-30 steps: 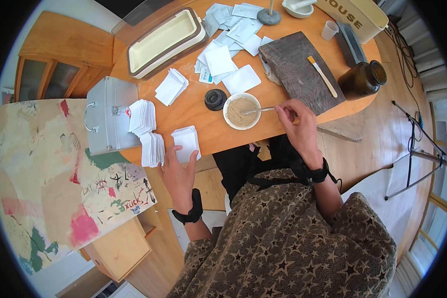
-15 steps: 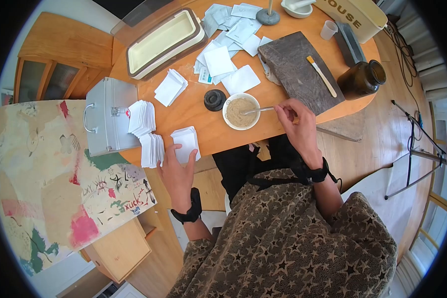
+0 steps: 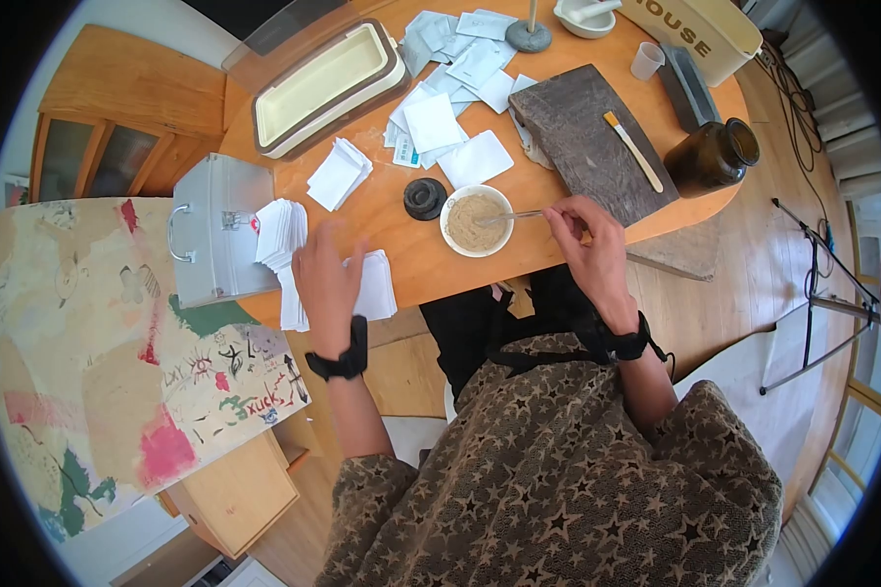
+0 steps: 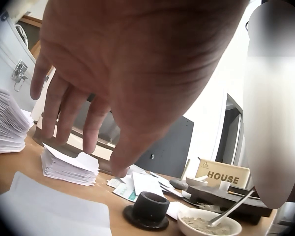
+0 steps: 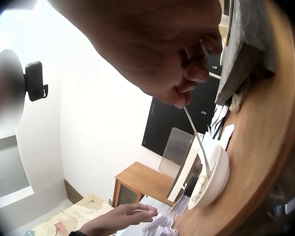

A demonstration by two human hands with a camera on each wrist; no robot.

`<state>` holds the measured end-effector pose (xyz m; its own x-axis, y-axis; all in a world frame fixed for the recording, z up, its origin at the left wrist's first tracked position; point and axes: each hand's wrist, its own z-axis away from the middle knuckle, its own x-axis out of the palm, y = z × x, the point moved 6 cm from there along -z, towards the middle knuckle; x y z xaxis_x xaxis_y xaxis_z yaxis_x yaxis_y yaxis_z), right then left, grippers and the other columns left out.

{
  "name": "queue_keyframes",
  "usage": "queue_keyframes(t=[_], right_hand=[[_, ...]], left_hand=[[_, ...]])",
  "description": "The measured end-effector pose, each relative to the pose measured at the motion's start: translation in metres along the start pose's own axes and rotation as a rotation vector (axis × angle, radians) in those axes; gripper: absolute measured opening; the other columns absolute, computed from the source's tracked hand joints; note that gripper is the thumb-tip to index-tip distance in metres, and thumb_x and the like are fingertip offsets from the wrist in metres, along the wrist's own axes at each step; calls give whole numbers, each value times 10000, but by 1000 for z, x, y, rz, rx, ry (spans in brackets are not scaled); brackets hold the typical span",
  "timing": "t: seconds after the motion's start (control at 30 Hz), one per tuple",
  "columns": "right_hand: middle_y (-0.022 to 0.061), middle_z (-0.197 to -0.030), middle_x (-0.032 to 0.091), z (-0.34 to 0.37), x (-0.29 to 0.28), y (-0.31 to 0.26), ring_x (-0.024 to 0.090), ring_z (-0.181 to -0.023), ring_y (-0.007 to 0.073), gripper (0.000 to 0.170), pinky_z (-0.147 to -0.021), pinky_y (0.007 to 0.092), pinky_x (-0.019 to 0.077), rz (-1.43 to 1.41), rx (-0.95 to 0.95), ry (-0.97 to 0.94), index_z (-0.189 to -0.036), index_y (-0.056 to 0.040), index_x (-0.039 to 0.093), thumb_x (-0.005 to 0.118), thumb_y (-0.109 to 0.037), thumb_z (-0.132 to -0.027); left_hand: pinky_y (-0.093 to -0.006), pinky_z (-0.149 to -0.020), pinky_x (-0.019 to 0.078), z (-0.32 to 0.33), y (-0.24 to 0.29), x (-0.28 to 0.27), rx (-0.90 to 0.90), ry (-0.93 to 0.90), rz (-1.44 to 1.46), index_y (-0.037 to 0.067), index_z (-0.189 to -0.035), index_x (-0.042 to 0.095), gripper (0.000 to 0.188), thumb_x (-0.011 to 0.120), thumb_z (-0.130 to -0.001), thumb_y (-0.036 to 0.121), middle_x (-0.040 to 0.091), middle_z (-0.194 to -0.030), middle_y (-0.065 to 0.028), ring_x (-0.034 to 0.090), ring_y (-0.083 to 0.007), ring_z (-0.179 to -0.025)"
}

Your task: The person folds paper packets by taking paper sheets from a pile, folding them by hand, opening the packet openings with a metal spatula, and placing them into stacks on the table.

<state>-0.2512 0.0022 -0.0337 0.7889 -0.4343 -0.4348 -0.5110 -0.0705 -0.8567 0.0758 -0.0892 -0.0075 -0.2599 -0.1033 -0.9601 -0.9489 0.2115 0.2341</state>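
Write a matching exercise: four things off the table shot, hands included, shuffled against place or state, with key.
Things
1. Brush
2. Metal utensil
3. Left hand
4. Jar

Places and states
A. Fingers extended, holding nothing, near the white paper stacks
B. Lying on the dark slab
C. Dark brown, beside the slab
D. One end in the bowl, the other pinched by the right hand

Pairs: 1-B; 2-D; 3-A; 4-C
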Motion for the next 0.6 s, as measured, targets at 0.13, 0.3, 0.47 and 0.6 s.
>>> queue_keyframes(t=[0.13, 0.3, 0.47, 0.6], right_hand=[[98, -706, 596, -1, -5, 1, 541, -577, 222, 136, -554, 344, 434, 13, -6, 19, -861, -10, 669, 742, -113, -912], [101, -705, 595, 2, -9, 2, 539, -576, 222, 141, -553, 344, 433, -12, 27, 23, -862, -8, 666, 743, -116, -910], [102, -701, 592, 3, -12, 5, 536, -574, 222, 144, -555, 345, 435, -21, 44, 31, -865, -7, 667, 740, -122, -913], [100, -696, 587, 3, -15, 5, 535, -573, 219, 146, -557, 344, 436, -17, 45, 42, -868, -5, 671, 740, -125, -914]], left_hand=[[-452, -1000, 461, -48, -17, 11, 18, -46, -19, 44, -1187, 618, 393, 756, -892, 264, 691, -1166, -178, 639, -369, -1111], [-453, -922, 516, -89, -38, 25, 9, -120, -40, 42, -1203, 625, 475, 781, -859, 329, 693, -1175, -212, 658, -395, -1079], [-432, -916, 524, -105, -45, 34, -26, -256, -67, 49, -1144, 632, 482, 805, -818, 359, 704, -1152, -202, 668, -373, -1079], [-429, -915, 522, -109, -44, 38, -2, -302, -112, 63, -1094, 628, 445, 808, -808, 353, 708, -1135, -188, 672, -364, -1071]])
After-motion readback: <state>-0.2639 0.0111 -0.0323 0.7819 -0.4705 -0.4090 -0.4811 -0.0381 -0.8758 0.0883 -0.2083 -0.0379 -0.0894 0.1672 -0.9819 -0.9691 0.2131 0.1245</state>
